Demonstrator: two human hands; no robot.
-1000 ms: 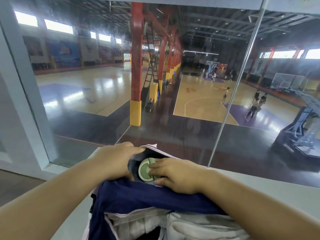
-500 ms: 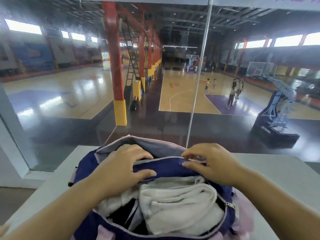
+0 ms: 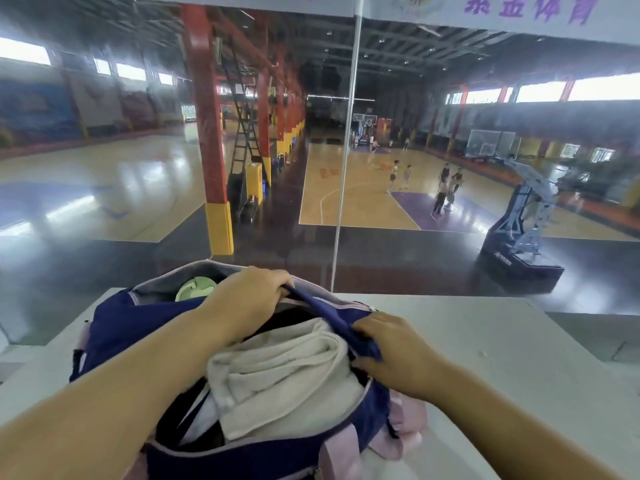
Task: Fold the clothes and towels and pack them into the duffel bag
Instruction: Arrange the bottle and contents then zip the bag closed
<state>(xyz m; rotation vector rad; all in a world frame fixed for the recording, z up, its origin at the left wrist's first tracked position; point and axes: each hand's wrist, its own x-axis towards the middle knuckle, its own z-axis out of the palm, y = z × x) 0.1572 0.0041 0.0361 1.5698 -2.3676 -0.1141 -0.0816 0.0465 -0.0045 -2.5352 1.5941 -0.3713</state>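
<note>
A navy duffel bag with pink trim lies open on a white table in front of me. A folded white towel fills its middle, with dark clothing under it. A pale green round thing shows in the far end of the bag. My left hand grips the far edge of the bag's opening. My right hand pinches the right side flap of the opening, next to the towel.
A glass wall with a thin vertical seam stands just behind the table and looks down on basketball courts with several people. The table's far edge runs along the glass; its right part carries nothing but a small speck.
Both hands shifted along the bag's opening: the left now grips the far edge, the right dropped to the right flap. The opening is pulled wider and the green round thing shows again.
</note>
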